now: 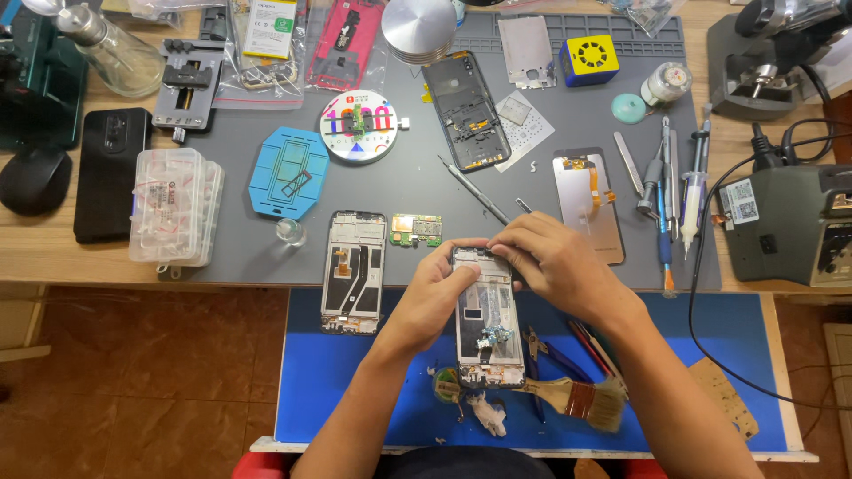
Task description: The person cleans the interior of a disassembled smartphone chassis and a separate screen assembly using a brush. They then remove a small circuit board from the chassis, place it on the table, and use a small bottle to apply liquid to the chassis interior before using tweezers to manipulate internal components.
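Note:
An opened phone frame (485, 328) lies lengthwise on the blue mat (346, 372), its inner metal plate and small parts showing. My left hand (437, 288) grips its upper left edge with the fingers curled over the top corner. My right hand (550, 262) rests over the top right of the frame, fingers bunched at the upper edge; whether it pinches a small tool there is hidden. A thin metal pick (475, 191) lies on the grey mat (408, 191) just above my fingers.
Another bare phone frame (353, 271) and a green circuit board (416, 230) lie left. A dark phone shell (466, 111), a screen panel (587, 204), tweezers and drivers (666, 182), a brush (581, 399), a blue jig (288, 173), a plastic parts box (175, 206) and a soldering station (785, 222) surround the work.

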